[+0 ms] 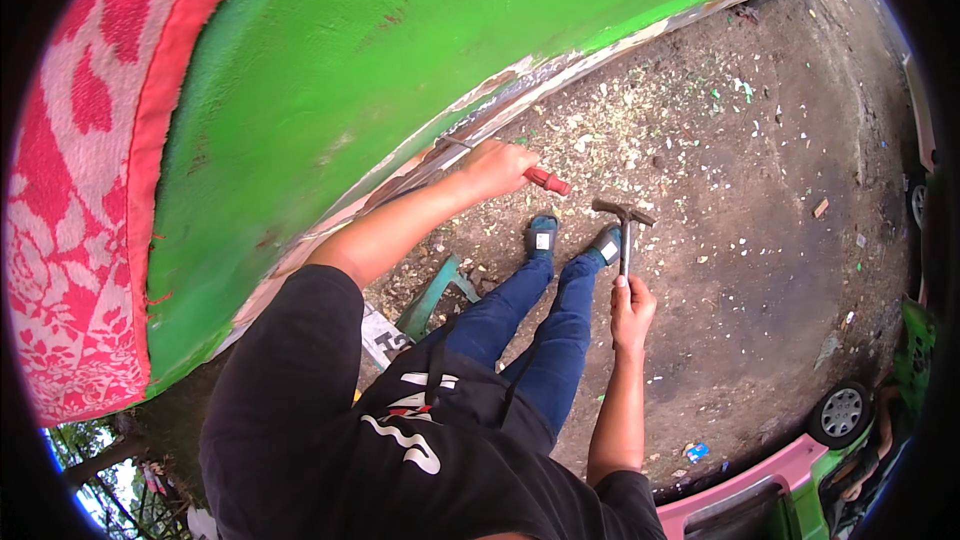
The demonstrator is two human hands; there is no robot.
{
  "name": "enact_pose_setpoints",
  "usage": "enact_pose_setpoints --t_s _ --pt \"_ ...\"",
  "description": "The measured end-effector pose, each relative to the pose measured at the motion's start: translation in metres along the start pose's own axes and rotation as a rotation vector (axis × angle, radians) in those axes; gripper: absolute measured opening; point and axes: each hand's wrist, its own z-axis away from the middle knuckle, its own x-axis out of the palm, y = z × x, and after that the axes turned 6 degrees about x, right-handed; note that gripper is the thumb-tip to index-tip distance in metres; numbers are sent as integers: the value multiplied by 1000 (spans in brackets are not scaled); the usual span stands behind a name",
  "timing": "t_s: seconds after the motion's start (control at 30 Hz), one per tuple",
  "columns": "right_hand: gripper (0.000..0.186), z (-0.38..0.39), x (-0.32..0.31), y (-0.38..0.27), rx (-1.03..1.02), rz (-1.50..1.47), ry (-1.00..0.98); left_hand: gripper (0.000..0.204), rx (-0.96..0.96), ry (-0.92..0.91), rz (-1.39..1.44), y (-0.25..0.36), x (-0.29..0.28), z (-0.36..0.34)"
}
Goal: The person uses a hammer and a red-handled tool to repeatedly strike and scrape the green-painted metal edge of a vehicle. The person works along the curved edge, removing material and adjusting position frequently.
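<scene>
My left hand [495, 168] is closed on a red-handled chisel [547, 180], its metal blade against the chipped lower edge [505, 92] of a green painted panel [330, 60], where pale material shows through. My right hand [630, 315] grips the handle of a metal hammer [622, 212], raised in front of me a short way from the chisel's handle end.
A pink patterned cloth [75, 240] covers the panel at left. My sandalled feet [543, 235] stand on ground scattered with pale chips [620, 110]. A green bent piece [425, 305] lies beside my legs. A wheel [840, 410] and pink-and-green body parts [740, 480] are at lower right.
</scene>
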Motion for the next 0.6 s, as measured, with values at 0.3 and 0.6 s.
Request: enact_pose_setpoints --t_s 0.3,0.6 --pt "19 -5 31 -11 251 -360 -92 16 -19 21 -48 -2 1 2" --pt "34 -12 52 -20 271 -644 -18 13 -26 14 -39 -11 -5 -9"
